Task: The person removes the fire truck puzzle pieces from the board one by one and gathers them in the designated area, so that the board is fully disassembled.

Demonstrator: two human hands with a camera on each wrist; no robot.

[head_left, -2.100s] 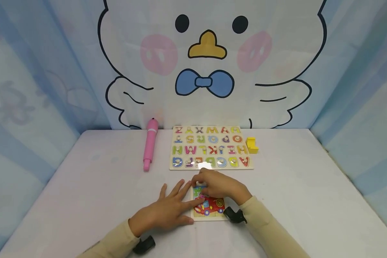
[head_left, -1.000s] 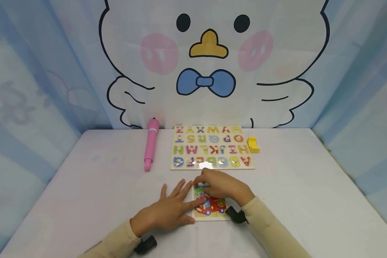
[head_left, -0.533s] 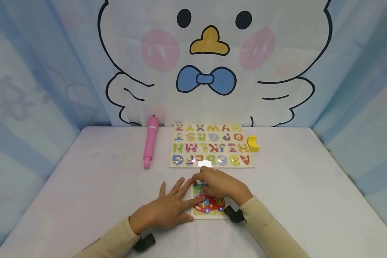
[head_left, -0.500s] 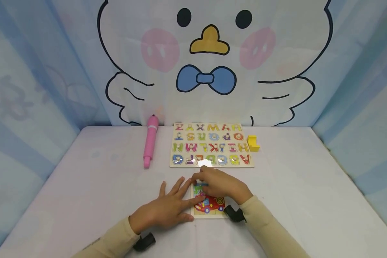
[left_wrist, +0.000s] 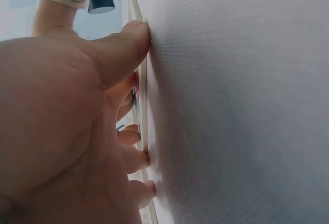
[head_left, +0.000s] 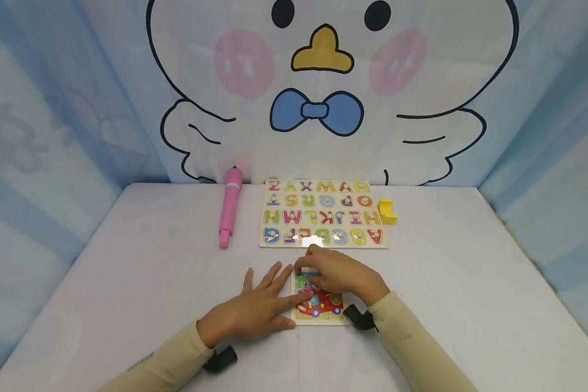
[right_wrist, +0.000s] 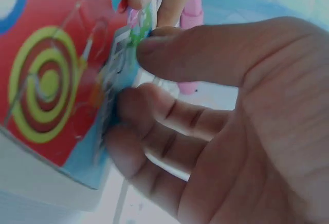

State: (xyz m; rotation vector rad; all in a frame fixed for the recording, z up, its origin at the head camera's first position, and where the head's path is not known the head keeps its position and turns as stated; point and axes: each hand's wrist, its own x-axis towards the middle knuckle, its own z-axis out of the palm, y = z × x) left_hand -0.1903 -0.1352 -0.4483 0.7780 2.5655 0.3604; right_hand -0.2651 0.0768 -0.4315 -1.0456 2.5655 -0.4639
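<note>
A small jigsaw puzzle [head_left: 323,308] with a red car picture and a pale frame lies on the table before me. My left hand [head_left: 255,311] is spread beside it, index finger across the picture and thumb by the near left corner. Seen from the left wrist, the thumb [left_wrist: 123,49] presses against the thin board edge. Curled over the puzzle's far edge, my right hand [head_left: 343,272] covers part of the picture. In the right wrist view its thumb and fingers pinch a green and blue jigsaw piece [right_wrist: 141,34]; how loose the piece is I cannot tell.
An alphabet peg board [head_left: 323,247] lies just beyond the puzzle, close to the right hand. Left of it is a pink pen-shaped thing [head_left: 230,204], and right of it a yellow block [head_left: 387,212]. A printed curtain [head_left: 313,152] stands behind the table's far edge.
The head view has tilted slightly downward, so everything sits a little higher in the picture. Both hands keep nearly the same place on the puzzle.
</note>
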